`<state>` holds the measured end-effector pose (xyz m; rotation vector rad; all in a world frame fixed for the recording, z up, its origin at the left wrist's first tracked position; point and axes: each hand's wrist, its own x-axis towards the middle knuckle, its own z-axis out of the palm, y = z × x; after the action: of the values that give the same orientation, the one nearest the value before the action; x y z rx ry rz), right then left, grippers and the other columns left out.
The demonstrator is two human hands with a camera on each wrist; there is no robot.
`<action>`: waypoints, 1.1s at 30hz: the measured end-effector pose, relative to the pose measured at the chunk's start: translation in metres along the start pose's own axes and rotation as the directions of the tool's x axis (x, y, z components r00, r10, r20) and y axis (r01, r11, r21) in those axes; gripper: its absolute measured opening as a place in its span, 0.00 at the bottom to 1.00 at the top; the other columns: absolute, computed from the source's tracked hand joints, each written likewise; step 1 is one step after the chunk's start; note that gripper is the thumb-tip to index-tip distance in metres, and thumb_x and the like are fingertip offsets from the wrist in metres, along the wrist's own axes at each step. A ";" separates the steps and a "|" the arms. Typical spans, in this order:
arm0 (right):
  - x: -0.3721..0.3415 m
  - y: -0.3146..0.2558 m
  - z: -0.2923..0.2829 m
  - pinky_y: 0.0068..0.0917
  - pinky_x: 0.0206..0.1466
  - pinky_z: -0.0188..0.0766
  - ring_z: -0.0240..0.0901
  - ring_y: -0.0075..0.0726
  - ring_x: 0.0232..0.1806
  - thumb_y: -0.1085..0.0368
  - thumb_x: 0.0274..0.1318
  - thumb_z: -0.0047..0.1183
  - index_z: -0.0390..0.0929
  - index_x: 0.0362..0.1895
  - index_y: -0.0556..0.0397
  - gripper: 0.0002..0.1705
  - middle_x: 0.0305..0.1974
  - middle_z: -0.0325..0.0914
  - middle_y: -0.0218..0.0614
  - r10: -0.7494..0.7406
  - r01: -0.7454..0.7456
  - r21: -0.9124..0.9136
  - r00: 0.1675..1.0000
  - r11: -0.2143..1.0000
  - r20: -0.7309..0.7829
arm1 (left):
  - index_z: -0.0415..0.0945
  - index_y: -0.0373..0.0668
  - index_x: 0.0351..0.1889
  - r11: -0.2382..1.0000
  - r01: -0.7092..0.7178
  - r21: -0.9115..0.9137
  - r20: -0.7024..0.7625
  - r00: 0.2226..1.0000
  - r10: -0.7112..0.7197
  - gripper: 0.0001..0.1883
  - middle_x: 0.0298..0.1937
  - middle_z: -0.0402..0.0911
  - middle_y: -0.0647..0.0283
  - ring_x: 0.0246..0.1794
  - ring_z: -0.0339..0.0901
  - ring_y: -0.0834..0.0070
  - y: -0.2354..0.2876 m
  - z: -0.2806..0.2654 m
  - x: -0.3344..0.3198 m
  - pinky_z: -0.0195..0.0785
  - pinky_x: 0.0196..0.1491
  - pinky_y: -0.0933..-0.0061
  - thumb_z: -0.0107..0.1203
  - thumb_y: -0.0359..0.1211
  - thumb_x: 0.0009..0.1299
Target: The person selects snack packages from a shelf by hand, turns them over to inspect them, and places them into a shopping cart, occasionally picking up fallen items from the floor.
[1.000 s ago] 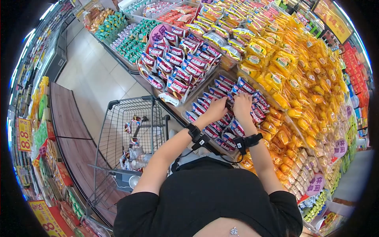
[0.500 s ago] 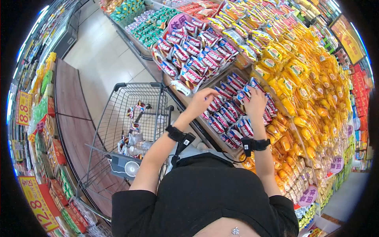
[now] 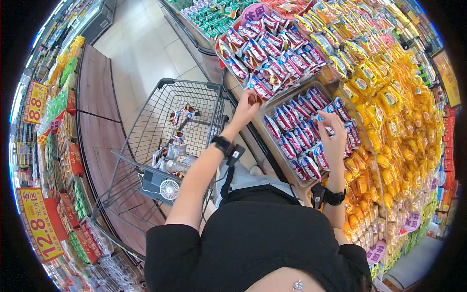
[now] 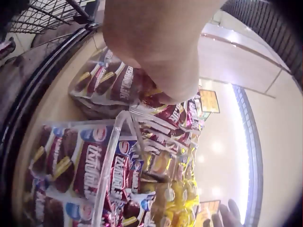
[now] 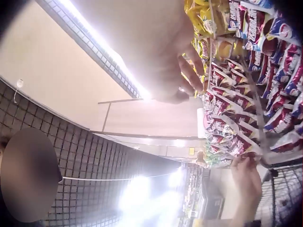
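Observation:
At the front corner of the upper heap, my left hand pinches the end of a red-and-blue wrapped snack pack between curled fingers and thumb. In the left wrist view the back of that hand covers part of the pack. My right hand hovers over the lower clear tray, fingers loosely bent, nothing between them. Rows of matching snack packs stand in that tray beneath it. The right wrist view shows the left hand at the heap's near edge.
Left of the display stands a shopping cart with several packs and a small white fan. Yellow-wrapped goods pile up on the right. A low wooden platform lies beyond the cart.
My left hand has moved from the lower tray to the upper heap's corner. My right hand has lifted off the packs. The head view has shifted, bringing the cart further into view.

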<state>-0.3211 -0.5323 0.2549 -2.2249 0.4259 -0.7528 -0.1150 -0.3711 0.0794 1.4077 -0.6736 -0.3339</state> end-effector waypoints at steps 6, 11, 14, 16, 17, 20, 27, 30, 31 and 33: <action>-0.007 0.003 -0.008 0.23 0.41 0.68 0.74 0.27 0.36 0.76 0.53 0.52 0.77 0.41 0.56 0.10 0.37 0.75 0.34 -0.016 0.012 -0.122 0.999 0.992 -0.029 | 0.71 0.39 0.38 0.995 0.093 0.038 -0.309 0.948 -0.077 0.07 0.24 0.69 0.70 0.25 0.64 0.86 0.013 -0.041 -0.022 0.58 0.27 0.84 0.42 0.24 0.66; -0.008 0.009 -0.004 0.22 0.40 0.68 0.73 0.28 0.34 0.77 0.52 0.51 0.77 0.39 0.56 0.10 0.36 0.75 0.34 -0.030 0.031 -0.132 1.000 0.991 0.007 | 0.73 0.39 0.41 0.985 0.105 0.137 -0.207 0.975 -0.076 0.09 0.29 0.72 0.68 0.28 0.70 0.83 0.002 -0.047 -0.032 0.63 0.31 0.82 0.55 0.27 0.64; -0.006 0.001 0.005 0.22 0.39 0.69 0.73 0.29 0.34 0.79 0.51 0.51 0.77 0.39 0.56 0.10 0.36 0.76 0.35 -0.021 0.024 -0.087 0.999 0.996 0.027 | 0.67 0.38 0.44 0.956 0.099 0.275 -0.181 0.982 -0.049 0.19 0.32 0.72 0.66 0.31 0.69 0.80 0.016 -0.022 -0.023 0.64 0.34 0.78 0.63 0.31 0.59; -0.005 -0.002 0.007 0.22 0.39 0.69 0.73 0.30 0.35 0.79 0.52 0.51 0.77 0.39 0.56 0.10 0.36 0.76 0.36 0.003 -0.001 -0.072 0.999 0.997 0.039 | 0.65 0.38 0.43 0.936 0.097 0.338 -0.225 0.974 -0.019 0.20 0.32 0.72 0.65 0.30 0.69 0.79 0.014 -0.011 -0.019 0.64 0.34 0.77 0.63 0.32 0.59; -0.006 -0.001 0.007 0.22 0.39 0.69 0.73 0.30 0.35 0.79 0.52 0.51 0.77 0.38 0.56 0.10 0.36 0.76 0.36 -0.003 0.006 -0.072 0.999 0.997 0.040 | 0.64 0.38 0.43 0.925 0.094 0.368 -0.243 0.970 -0.002 0.20 0.32 0.71 0.64 0.30 0.69 0.79 0.014 -0.008 -0.016 0.64 0.34 0.76 0.64 0.32 0.59; -0.007 0.000 0.007 0.22 0.40 0.69 0.73 0.31 0.35 0.79 0.51 0.51 0.77 0.38 0.56 0.10 0.36 0.76 0.36 -0.015 0.018 -0.073 0.999 0.997 0.040 | 0.63 0.38 0.43 0.968 0.132 0.215 -0.259 0.963 -0.073 0.21 0.32 0.71 0.63 0.29 0.69 0.78 0.013 -0.005 -0.017 0.64 0.34 0.75 0.64 0.34 0.60; -0.012 -0.005 0.004 0.23 0.40 0.70 0.74 0.32 0.36 0.79 0.51 0.51 0.78 0.37 0.57 0.09 0.35 0.76 0.36 0.007 -0.004 -0.069 0.999 0.998 0.040 | 0.62 0.38 0.45 0.956 0.211 -0.205 -0.303 0.915 -0.267 0.11 0.33 0.72 0.64 0.29 0.71 0.80 -0.014 -0.012 -0.024 0.64 0.31 0.79 0.45 0.37 0.73; -0.014 -0.008 0.004 0.24 0.40 0.70 0.74 0.33 0.36 0.79 0.50 0.51 0.78 0.37 0.57 0.10 0.35 0.76 0.38 -0.019 0.022 -0.063 0.999 0.998 0.044 | 0.63 0.40 0.44 0.917 0.290 -0.273 -0.357 0.855 -0.376 0.12 0.33 0.74 0.64 0.28 0.73 0.79 -0.025 -0.019 -0.034 0.63 0.29 0.80 0.41 0.40 0.74; -0.016 -0.011 0.007 0.24 0.40 0.70 0.74 0.34 0.36 0.80 0.50 0.51 0.78 0.37 0.57 0.10 0.34 0.76 0.38 -0.025 0.027 -0.045 0.998 0.999 0.050 | 0.64 0.42 0.44 0.906 0.315 -0.284 -0.373 0.834 -0.407 0.13 0.33 0.75 0.64 0.27 0.74 0.79 -0.033 -0.023 -0.041 0.63 0.29 0.80 0.40 0.42 0.75; -0.021 -0.018 0.013 0.25 0.40 0.69 0.74 0.37 0.36 0.81 0.48 0.51 0.78 0.37 0.56 0.11 0.34 0.77 0.39 -0.055 0.057 -0.022 0.995 0.998 0.086 | 0.65 0.38 0.41 0.909 0.367 -0.197 -0.435 0.798 -0.416 0.11 0.30 0.74 0.62 0.25 0.73 0.77 -0.053 -0.030 -0.058 0.64 0.29 0.78 0.40 0.38 0.74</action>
<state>-0.3282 -0.5026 0.2529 -2.2903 0.3339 -0.6823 -0.1320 -0.3217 0.0138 1.4518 0.0446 -0.3290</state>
